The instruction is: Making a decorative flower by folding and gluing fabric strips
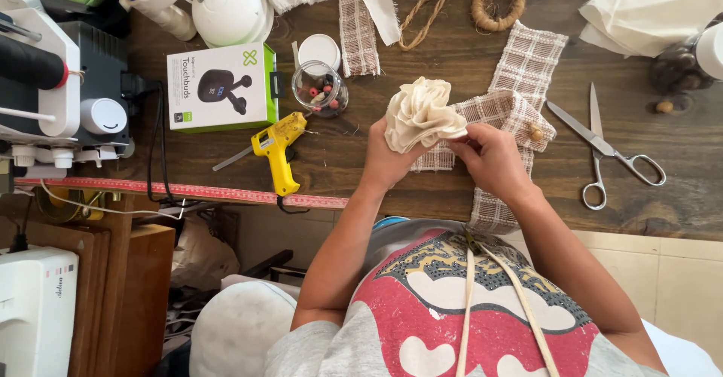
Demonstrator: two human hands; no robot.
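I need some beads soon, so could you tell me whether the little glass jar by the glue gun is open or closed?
Open. The glass jar stands with its mouth uncovered, beads visible inside, and its white lid lies on the table just behind it.

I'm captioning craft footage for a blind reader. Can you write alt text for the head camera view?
Both hands, left hand and right hand, hold a cream fabric flower over a dark wooden table. A yellow glue gun lies to the left, scissors to the right, checked fabric strips behind.

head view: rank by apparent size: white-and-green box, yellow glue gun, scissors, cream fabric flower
1. white-and-green box
2. scissors, longest but thin
3. yellow glue gun and cream fabric flower look about alike; the flower is held up nearer the camera, so unranked.
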